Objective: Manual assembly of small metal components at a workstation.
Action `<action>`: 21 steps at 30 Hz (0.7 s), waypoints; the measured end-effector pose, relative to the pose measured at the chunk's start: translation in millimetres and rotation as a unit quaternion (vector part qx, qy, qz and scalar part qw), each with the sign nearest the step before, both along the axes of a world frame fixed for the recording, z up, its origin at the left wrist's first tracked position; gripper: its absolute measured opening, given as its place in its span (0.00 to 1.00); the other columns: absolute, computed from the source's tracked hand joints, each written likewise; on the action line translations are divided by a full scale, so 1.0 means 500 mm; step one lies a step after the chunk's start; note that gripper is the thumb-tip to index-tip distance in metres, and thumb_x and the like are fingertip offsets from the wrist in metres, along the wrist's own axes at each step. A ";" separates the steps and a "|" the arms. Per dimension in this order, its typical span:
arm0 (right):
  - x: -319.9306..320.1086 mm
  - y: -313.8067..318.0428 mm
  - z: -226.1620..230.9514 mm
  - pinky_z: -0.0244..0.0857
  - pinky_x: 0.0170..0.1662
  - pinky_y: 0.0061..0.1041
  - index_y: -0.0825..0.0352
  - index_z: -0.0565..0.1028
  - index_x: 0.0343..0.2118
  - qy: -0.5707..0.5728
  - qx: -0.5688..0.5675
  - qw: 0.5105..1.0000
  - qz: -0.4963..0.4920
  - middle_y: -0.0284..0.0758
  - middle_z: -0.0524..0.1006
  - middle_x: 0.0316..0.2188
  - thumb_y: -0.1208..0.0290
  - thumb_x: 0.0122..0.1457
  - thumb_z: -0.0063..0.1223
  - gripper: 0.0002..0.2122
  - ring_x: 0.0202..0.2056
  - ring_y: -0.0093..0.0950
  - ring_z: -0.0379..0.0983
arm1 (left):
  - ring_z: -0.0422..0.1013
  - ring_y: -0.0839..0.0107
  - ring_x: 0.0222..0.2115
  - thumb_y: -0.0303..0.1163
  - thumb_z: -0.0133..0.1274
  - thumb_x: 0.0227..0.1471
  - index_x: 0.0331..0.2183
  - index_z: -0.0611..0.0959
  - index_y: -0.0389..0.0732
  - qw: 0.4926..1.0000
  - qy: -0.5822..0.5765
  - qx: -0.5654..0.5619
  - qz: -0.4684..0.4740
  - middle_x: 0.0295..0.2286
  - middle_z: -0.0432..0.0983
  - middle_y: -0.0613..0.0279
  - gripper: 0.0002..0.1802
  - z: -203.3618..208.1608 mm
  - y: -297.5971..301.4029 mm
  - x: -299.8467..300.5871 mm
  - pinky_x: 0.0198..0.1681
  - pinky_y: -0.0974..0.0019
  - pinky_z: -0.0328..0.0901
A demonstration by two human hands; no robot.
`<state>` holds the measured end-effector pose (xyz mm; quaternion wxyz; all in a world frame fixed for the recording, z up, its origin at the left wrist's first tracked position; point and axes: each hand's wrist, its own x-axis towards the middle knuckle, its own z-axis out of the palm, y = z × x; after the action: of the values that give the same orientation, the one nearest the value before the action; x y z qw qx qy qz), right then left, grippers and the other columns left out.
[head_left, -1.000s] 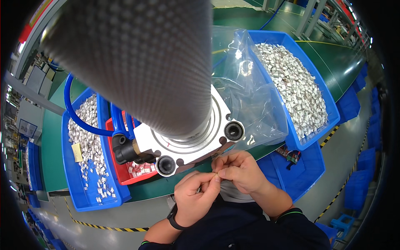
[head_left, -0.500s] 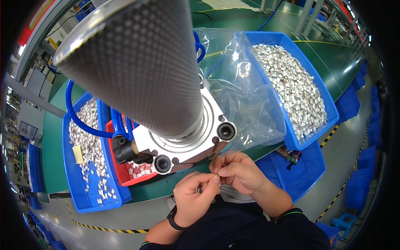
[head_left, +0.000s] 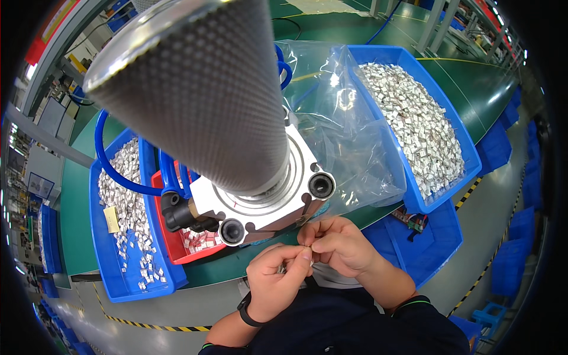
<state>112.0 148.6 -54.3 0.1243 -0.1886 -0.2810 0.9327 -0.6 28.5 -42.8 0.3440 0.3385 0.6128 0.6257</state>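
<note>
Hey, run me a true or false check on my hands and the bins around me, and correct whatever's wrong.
1. The left hand and right hand meet at the fingertips. True.
2. The black wristband is worn on the right. False: it is on the left.
3. The red bin stands beside the left blue bin. True.
4. The yellow slip lies in the red bin. False: it lies in the left blue bin.

No writing is legible — a pale yellow slip (head_left: 111,219) lies on small white parts (head_left: 126,204) in the left blue bin (head_left: 142,293) — any marks too small to read.
</note>
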 end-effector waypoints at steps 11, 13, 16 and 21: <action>0.002 -0.028 0.001 0.72 0.34 0.24 0.71 0.68 0.38 0.024 0.047 0.998 -0.033 0.38 0.74 0.33 0.79 0.56 0.52 0.08 0.32 0.25 0.74 | 0.68 0.80 0.19 0.23 0.55 0.52 0.31 0.83 0.31 0.995 -0.102 -0.023 -0.004 0.19 0.75 0.62 0.05 0.015 -0.006 -0.005 0.23 0.77 0.61; 0.005 -0.042 0.003 0.72 0.35 0.24 0.71 0.67 0.39 0.031 0.107 0.992 -0.064 0.39 0.75 0.34 0.80 0.56 0.52 0.09 0.33 0.24 0.75 | 0.69 0.80 0.20 0.23 0.54 0.53 0.32 0.83 0.31 0.976 -0.215 -0.036 0.006 0.20 0.76 0.61 0.06 0.016 -0.009 -0.009 0.24 0.77 0.62; 0.010 -0.047 0.006 0.71 0.38 0.23 0.72 0.65 0.41 0.037 0.124 0.988 -0.087 0.40 0.75 0.35 0.81 0.57 0.52 0.11 0.36 0.24 0.74 | 0.65 0.80 0.17 0.24 0.54 0.54 0.31 0.81 0.29 0.961 -0.276 -0.013 -0.001 0.21 0.74 0.61 0.07 0.025 -0.010 -0.013 0.19 0.78 0.58; 0.001 -0.031 0.012 0.69 0.36 0.22 0.72 0.66 0.43 0.038 0.103 0.991 -0.074 0.38 0.72 0.37 0.83 0.54 0.51 0.13 0.34 0.24 0.73 | 0.65 0.81 0.18 0.22 0.58 0.48 0.29 0.83 0.32 0.999 0.036 -0.007 0.027 0.18 0.74 0.65 0.04 0.022 -0.010 -0.011 0.22 0.75 0.60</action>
<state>112.3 133.0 -48.1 0.2227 -0.1592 -0.3561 0.8934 -6.2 23.4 -31.6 0.3067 0.3416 0.6379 0.6183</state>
